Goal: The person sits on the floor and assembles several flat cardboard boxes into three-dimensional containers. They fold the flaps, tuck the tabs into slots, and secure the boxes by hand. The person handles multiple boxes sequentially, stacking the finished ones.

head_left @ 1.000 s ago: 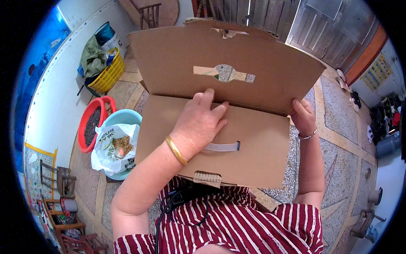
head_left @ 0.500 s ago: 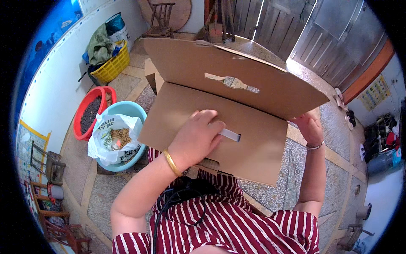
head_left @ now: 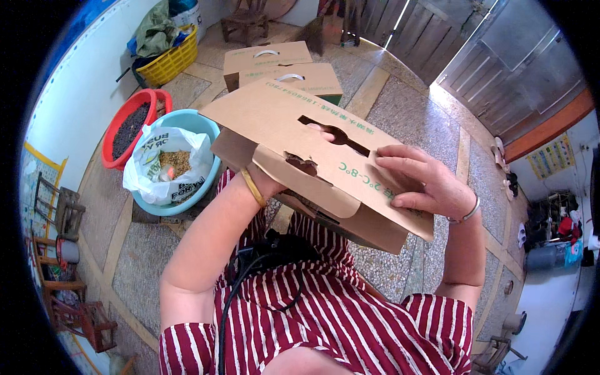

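In front of me is a brown cardboard box (head_left: 269,128) with green print, its slotted top panel folded down at a tilt. My left hand (head_left: 270,182) reaches in beneath that panel from the front left. A bit of its fingers shows through the long slot; the rest is hidden, so what it holds I cannot tell. Flat on the panel's right part lies my right hand (head_left: 431,182), fingers stretched out and apart. A front flap (head_left: 303,181) with a torn-looking cut-out stands partly raised below the panel. The white handle strip is out of sight.
Two similar boxes with white handles, a nearer box (head_left: 325,78) and a farther box (head_left: 240,60), stand beyond. To the left are a light-blue basin (head_left: 209,169) holding a plastic bag, a red basin (head_left: 112,140) of dark grains and a yellow basket (head_left: 169,65).
The box's raised panel has come down toward me over the left hand. My right hand has gone from the panel's right edge onto its top. Two boxes behind have come into view.
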Tool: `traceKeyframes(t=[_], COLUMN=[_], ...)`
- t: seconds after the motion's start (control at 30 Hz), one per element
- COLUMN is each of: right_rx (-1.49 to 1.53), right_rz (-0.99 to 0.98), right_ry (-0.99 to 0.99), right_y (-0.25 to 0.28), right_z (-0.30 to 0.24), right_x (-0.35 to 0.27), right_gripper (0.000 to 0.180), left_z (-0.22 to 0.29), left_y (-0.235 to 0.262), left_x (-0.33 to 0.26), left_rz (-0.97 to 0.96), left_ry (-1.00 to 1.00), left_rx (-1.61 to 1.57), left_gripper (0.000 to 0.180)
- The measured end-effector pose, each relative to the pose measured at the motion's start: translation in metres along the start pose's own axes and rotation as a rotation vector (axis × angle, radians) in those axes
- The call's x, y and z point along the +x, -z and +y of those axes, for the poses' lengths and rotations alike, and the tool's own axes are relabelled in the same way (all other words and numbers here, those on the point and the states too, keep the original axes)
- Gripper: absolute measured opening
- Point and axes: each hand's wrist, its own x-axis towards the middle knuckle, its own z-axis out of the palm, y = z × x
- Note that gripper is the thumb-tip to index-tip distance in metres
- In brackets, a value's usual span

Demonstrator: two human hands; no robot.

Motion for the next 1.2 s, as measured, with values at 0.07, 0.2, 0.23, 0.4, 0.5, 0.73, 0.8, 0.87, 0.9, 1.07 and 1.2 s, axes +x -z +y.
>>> traceKeyframes(t=[0.07, 0.2, 0.23, 0.4, 0.5, 0.73, 0.8, 0.87, 0.9, 1.07, 1.2], right_rx=[0.026, -0.090, -0.115, -0.166, -0.150, -0.199, -0.197, -0.206, -0.229, -0.260, -0.261], right_rz=[0.000, -0.014, 0.002, 0.018, 0.032, 0.070, 0.066, 0.051, 0.047, 0.033, 0.051], right_ry=[-0.045, -0.051, -0.040, -0.057, -0.073, -0.044, -0.004, 0.050, 0.043, 0.005, -0.020], right_y=[-0.003, -0.010, -0.014, -0.018, -0.020, -0.030, -0.030, -0.033, -0.035, -0.042, -0.047], right_z=[0.000, -0.002, -0.004, -0.001, -0.002, -0.038, -0.051, -0.053, -0.054, -0.059, -0.057], right_x=[0.001, 0.004, 0.004, -0.001, 0.003, 0.018, 0.026, 0.034, 0.037, 0.043, 0.041], right_gripper=[0.060, 0.060, 0.061, 0.064, 0.061, 0.054, 0.054, 0.053, 0.055, 0.057, 0.057], left_z=[-0.006, 0.006, 0.007, 0.014, 0.026, 0.051, 0.049, 0.038, 0.035, 0.027, 0.041], left_y=[0.000, 0.009, 0.016, 0.043, 0.046, 0.028, 0.019, 0.018, 0.017, 0.017, 0.024], left_x=[-0.002, -0.006, -0.015, -0.052, -0.062, -0.052, -0.046, -0.041, -0.040, -0.044, -0.059], left_rz=[-0.014, -0.267, -0.190, -0.106, -0.123, 0.018, 0.063, 0.069, 0.079, 0.002, -0.054], left_ry=[-0.148, -0.119, 0.007, 0.200, 0.291, 0.363, 0.272, 0.180, 0.161, 0.148, 0.104], left_rx=[0.331, 1.026, 0.842, 0.708, 0.403, -0.113, 0.006, 0.116, 0.130, 0.200, 0.551], left_gripper=[0.033, 0.036, 0.036, 0.036, 0.034, 0.031, 0.031, 0.031, 0.031, 0.037, 0.044])
